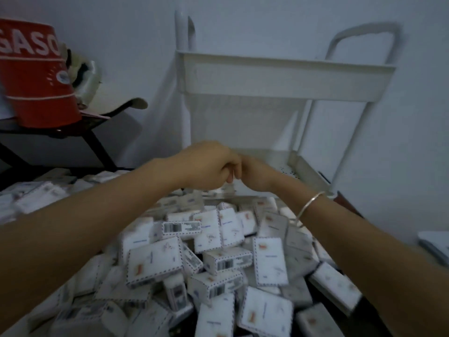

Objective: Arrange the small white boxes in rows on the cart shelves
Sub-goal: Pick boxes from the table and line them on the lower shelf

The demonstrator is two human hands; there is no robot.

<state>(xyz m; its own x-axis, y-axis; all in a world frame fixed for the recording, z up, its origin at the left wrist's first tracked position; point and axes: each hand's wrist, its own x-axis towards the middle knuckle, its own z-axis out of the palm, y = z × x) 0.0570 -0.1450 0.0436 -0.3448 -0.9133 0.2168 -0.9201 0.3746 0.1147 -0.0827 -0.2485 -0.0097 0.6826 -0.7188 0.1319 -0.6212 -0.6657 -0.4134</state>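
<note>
White boxes (155,261) — jumbled heap before the cart (286,81).

red can (36,76) lettered GASO | on dark stand (98,148), far left | pale cap (114,105) just beside it

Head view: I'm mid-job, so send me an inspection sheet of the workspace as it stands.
Surface: lower cart shelf, perforated, partly hidden by the hands; the inside of the upper tray is out of sight.
Job's things: small white boxes heaped loose in front of the cart, not in rows.
Clutter: red container on a dark stand, left.
Hands: left hand and right hand touch at the lower shelf's front, fingers curled; what they hold cannot be told.
Cables: nothing seen.
Surroundings: pale wall behind the cart.
</note>
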